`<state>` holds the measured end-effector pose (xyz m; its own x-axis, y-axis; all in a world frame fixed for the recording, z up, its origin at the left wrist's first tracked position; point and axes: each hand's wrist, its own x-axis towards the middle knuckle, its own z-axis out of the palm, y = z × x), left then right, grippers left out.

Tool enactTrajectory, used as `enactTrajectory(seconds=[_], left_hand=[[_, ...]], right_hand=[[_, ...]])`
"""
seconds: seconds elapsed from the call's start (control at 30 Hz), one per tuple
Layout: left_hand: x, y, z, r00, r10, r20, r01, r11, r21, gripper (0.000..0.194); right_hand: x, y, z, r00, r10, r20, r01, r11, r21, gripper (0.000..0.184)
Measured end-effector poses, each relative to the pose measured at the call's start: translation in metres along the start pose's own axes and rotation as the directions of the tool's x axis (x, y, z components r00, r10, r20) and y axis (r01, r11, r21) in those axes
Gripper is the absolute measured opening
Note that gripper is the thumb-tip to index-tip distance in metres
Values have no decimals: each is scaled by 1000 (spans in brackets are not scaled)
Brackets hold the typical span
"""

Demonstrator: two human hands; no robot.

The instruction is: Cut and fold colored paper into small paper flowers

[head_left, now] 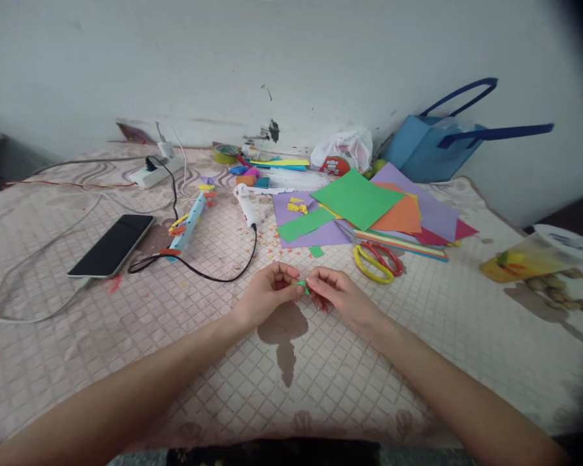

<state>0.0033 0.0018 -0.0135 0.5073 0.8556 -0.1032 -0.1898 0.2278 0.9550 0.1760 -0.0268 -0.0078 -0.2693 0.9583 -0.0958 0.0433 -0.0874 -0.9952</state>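
Between my two hands, just above the patterned tablecloth, is a small piece of green paper [303,285]. My left hand [272,290] pinches its left side between thumb and fingers. On the other side, my right hand [337,291] pinches it too, thumb and index finger together. Most of the piece is hidden by the fingertips, so its folded shape is unclear. A small green paper square [315,251] lies just beyond the hands. Scissors [376,262] with yellow and red handles rest to the right, their blades pointing at a green paper strip [306,223].
Coloured sheets [359,197] are piled behind the scissors. A glue gun [245,204] with a black cord lies left of them, near a decorated light-blue strip [189,223]. A phone [113,244] and power strip [156,169] are left; a drink cup [529,255] and blue bag [422,149] right.
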Motion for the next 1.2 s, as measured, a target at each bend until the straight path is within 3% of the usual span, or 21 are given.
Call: enactTrajectory(seconds=[0.23, 0.43, 0.8, 1.03, 1.2], left_hand=[[0, 0, -2, 1000, 20, 14, -21, 996, 88, 33], [1, -2, -3, 999, 39, 36, -45, 982, 185, 34], [1, 1, -3, 993, -115, 2, 114, 986, -120, 28], [1, 1, -2, 986, -168, -9, 167, 984, -60, 31], [2, -1, -4, 993, -118, -31, 116, 992, -54, 28]], right_hand=[[0, -1, -1, 1000, 0, 13, 0, 1000, -2, 27], [2, -1, -4, 999, 9, 41, -4, 992, -126, 25], [1, 0, -1, 993, -22, -115, 18, 999, -39, 20], [0, -1, -1, 984, -114, -135, 85, 975, -207, 21], [-1, -2, 0, 996, -74, -47, 66, 985, -157, 31]])
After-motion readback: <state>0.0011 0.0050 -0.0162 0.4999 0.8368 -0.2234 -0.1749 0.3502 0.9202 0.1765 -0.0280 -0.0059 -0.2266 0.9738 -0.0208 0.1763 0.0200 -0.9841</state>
